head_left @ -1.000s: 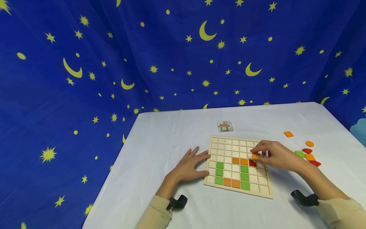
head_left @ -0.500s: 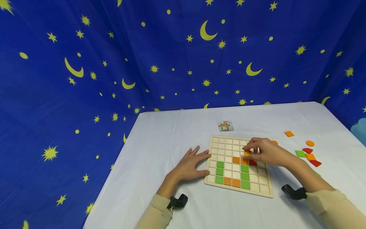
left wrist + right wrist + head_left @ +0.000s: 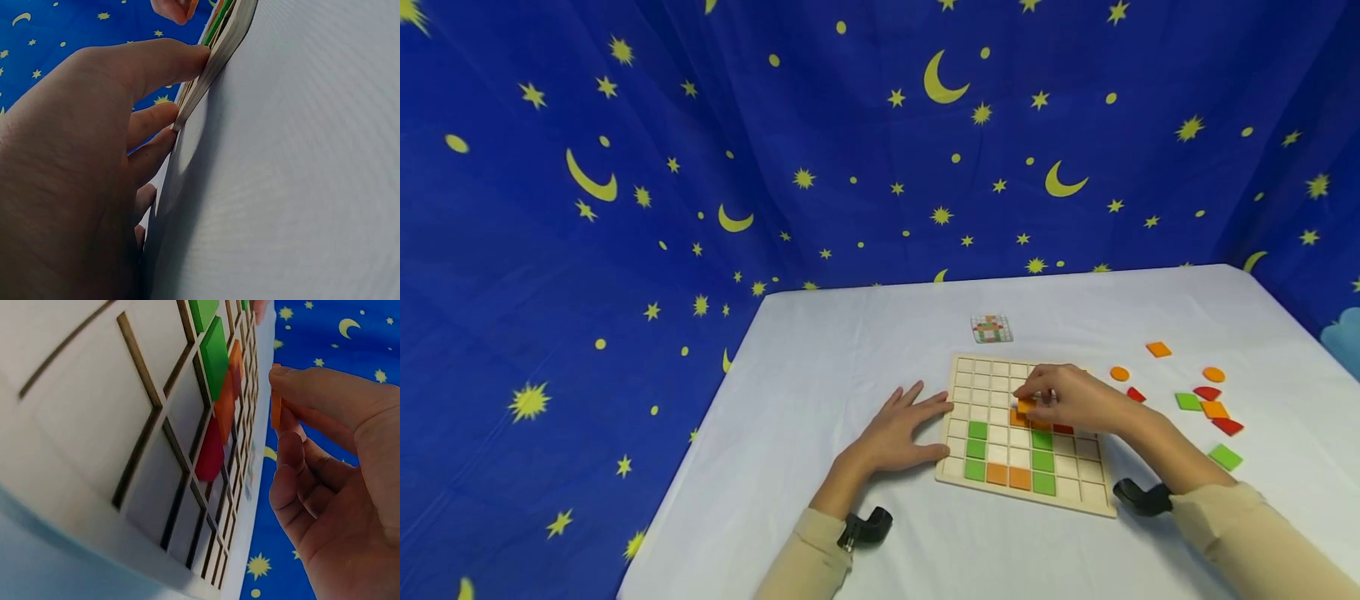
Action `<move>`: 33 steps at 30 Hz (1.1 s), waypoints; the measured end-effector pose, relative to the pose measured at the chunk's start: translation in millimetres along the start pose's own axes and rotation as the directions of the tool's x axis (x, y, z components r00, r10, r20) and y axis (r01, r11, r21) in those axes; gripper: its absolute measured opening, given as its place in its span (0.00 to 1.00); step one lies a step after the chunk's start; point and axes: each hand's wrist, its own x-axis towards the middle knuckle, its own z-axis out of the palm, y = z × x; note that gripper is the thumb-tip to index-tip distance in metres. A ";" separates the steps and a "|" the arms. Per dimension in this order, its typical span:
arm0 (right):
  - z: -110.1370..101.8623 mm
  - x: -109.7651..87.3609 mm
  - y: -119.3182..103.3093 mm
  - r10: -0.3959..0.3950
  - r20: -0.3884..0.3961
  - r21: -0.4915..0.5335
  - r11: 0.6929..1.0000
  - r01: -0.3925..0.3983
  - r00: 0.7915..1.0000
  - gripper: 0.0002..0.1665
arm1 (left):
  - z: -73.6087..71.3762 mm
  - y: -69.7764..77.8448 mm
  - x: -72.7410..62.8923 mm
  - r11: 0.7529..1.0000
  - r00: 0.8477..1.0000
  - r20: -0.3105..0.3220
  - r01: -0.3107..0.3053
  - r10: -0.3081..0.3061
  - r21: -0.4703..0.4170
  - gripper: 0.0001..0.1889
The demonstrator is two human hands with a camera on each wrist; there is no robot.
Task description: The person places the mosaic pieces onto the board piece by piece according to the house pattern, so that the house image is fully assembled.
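Note:
A wooden grid board (image 3: 981, 382) lies on the white table. My left hand (image 3: 895, 432) touches its left edge with fingers spread; in the left wrist view the thumb (image 3: 181, 59) meets the board's side. Above the board, my right hand (image 3: 1075, 402) pinches an orange tile (image 3: 276, 403) between thumb and fingers, apart from the grid. Two columns of green tiles (image 3: 976, 450) sit in the cells, with orange tiles (image 3: 1008, 477) between them at the near end. A red piece (image 3: 211, 453) lies beside an orange tile further up, partly hidden by the right hand in the head view.
Behind the board lies a small pattern card (image 3: 991, 329). To the right are loose pieces: orange discs (image 3: 1213, 375), orange squares (image 3: 1159, 349), red rounded pieces (image 3: 1227, 427) and green squares (image 3: 1226, 457). A blue star-patterned cloth (image 3: 865, 133) hangs behind the table.
My right hand has moved left over the board with the orange tile, uncovering an orange disc, a red piece and a green square on the table. The left hand has stayed put.

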 end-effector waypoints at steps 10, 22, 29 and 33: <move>12.7 13.0 -4.4 -0.017 0.029 0.012 1.000 0.017 0.999 0.17 | 1.0 -0.8 -1.7 1.000 1.000 0.015 0.017 -0.017 0.000 0.36; 23.5 24.1 -11.7 -0.024 0.068 -0.059 0.998 0.028 0.997 0.16 | 2.0 -1.3 -2.1 1.000 1.000 0.006 0.003 -0.003 -0.005 0.36; 26.3 27.0 -12.2 -0.071 0.047 -0.095 0.993 0.075 0.996 0.15 | 1.5 -0.1 -0.7 1.000 1.000 0.005 0.003 -0.003 -0.003 0.36; 27.1 28.3 -11.4 -0.092 0.034 -0.107 0.990 0.095 0.995 0.14 | -0.2 0.6 0.3 1.000 1.000 0.001 -0.001 0.001 -0.008 0.36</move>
